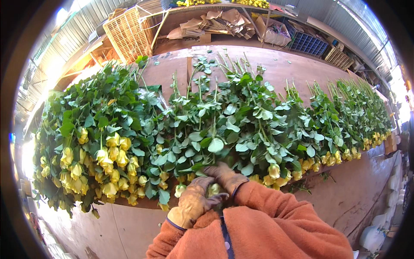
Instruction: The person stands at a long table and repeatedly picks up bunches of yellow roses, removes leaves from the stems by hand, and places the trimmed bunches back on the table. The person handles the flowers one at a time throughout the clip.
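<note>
My left hand (pixel 195 201), in a tan work glove, curls around a pale yellow rose head (pixel 214 189) at the table's near edge. Its thumb and fingers lie on either side of the bloom. My right hand (pixel 228 178), gloved too, crosses just above and reaches into the rose leaves (pixel 216 145); its fingertips are partly hidden there, so its grip is unclear. Long-stemmed yellow roses cover the table (pixel 275 69), blooms towards me and cut stems pointing away. A thick heap of roses (pixel 106 158) lies to my left.
Smaller rose bunches (pixel 347 113) run along the table to the right. Behind stand a slatted crate (pixel 127 35), a shelf with crumpled cardboard (pixel 220 24) and a blue plastic crate (pixel 309 43). Leaf scraps (pixel 300 187) lie past the near edge, on the right.
</note>
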